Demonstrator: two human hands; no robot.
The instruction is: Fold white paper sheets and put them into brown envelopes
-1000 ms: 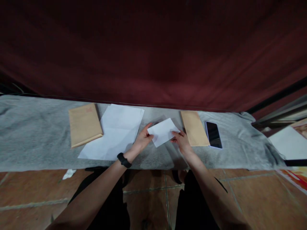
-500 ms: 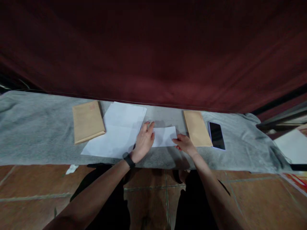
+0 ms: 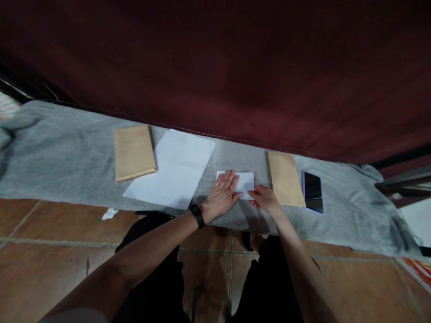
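A small folded sheet of white paper (image 3: 245, 182) lies on the grey cloth in front of me. My left hand (image 3: 222, 193) rests flat across its left part, fingers stretched out and palm down. At the paper's lower right corner, my right hand (image 3: 265, 198) pinches the edge between thumb and fingers. Larger white sheets (image 3: 183, 166) with a crease lie to the left of my left hand. A brown envelope (image 3: 134, 154) overlaps their left side. Just right of my right hand lies another brown envelope (image 3: 286, 179).
A phone (image 3: 313, 186) with a pale purple edge lies beside the right envelope. Grey cloth (image 3: 74, 152) covers the long narrow surface. A dark red curtain (image 3: 215, 76) hangs behind it. Below are floor tiles (image 3: 60, 224) and a white scrap (image 3: 109, 214).
My left hand has gone from a raised, curled pose to lying flat on the folded paper. My right hand still pinches its right edge. The whole view has tilted slightly.
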